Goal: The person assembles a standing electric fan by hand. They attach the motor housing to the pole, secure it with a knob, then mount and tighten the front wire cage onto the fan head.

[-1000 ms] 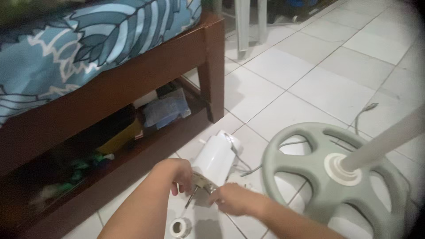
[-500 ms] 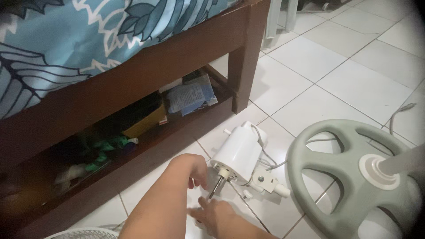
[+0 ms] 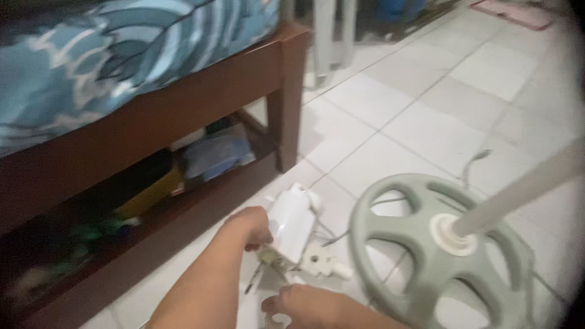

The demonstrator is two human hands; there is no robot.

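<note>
The white fan motor housing lies on the tiled floor just beside the wooden bed frame, its shaft end pointing toward the person. The left hand rests against the housing's near side, fingers curled on it; motion blur keeps me from saying how firm the grip is. The right hand sits low by the frame's bottom edge, fingers bent around something small and white, too smeared to name. A white bracket piece lies touching the housing. The grey-green fan base stands just to the right, its pole running out of view. Under the bed, boxes are dim blurs.
</note>
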